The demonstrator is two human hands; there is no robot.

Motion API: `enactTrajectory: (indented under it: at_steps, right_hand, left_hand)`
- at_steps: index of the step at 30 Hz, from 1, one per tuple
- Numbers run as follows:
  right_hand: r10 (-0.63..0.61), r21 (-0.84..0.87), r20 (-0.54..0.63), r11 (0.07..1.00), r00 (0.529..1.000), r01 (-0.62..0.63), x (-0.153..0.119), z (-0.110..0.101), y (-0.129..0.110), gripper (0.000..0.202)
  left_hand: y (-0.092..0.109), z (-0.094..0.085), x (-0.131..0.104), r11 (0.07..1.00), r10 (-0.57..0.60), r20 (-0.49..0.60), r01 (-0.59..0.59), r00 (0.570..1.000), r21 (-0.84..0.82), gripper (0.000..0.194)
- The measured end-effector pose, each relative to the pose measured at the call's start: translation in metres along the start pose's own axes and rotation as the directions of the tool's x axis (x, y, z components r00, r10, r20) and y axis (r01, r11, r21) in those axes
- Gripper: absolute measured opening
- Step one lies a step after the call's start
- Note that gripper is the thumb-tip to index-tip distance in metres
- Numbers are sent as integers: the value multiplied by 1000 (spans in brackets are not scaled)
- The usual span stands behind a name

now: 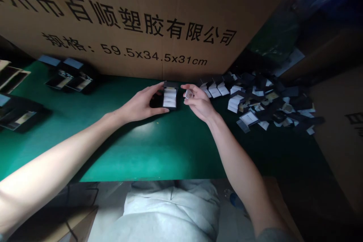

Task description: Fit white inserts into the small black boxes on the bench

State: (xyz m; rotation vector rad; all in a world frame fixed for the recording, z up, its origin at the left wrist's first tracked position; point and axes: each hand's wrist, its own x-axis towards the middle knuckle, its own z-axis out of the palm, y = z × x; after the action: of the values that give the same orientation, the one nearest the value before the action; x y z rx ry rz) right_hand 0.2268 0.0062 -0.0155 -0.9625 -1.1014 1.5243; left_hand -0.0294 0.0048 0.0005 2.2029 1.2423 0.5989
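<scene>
My left hand point(140, 103) grips a small black box point(169, 97) from its left side. Thumb and fingers sit at the box's near and far ends. Inside the box lies a white folded insert with a line of small dark print, and its dark lid stands raised at the back. To the right of the box, apart from it, my right hand point(199, 103) is closed around a small pale square piece point(189, 93) with a darker round spot. What that piece is, I cannot make out.
A tall printed cardboard carton point(136, 45) stands behind. On the right of the green table point(147, 151) lies a heap of loose dark and white pieces point(266, 106), beside a row of white folded inserts point(218, 89). Open black boxes point(70, 73) stand at the left.
</scene>
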Motion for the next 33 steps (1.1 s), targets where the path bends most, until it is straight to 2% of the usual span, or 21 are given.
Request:
enactTrajectory:
  at_steps: [5, 8, 11, 21, 30, 33]
  right_hand:
    - [64, 127, -18, 990, 998, -61, 2, 4, -3, 21]
    - [122, 148, -48, 982, 991, -114, 1, 6, -7, 22]
    - [109, 126, -109, 987, 988, -95, 0, 7, -7, 21]
    - [-9, 73, -76, 997, 997, 15, 1, 6, 0, 59]
    - [-49, 37, 7, 998, 999, 49, 3, 1, 3, 54]
    - [-88, 33, -22, 996, 996, 88, 6, 0, 7, 54]
  left_hand:
    - [4, -2, 0, 1000, -8, 2, 8, 1000, -4, 107]
    - [5, -3, -1, 1000, -4, 8, 4, 1000, -6, 105]
    - [4, -2, -1, 1000, 5, -1, -5, 1000, -2, 106]
    - [-1, 1, -1, 1000, 19, -29, -19, 999, -6, 110]
    - [3, 1, -2, 999, 14, -61, -16, 998, -34, 111]
    - [3, 0, -2, 999, 14, -53, -16, 998, -31, 110]
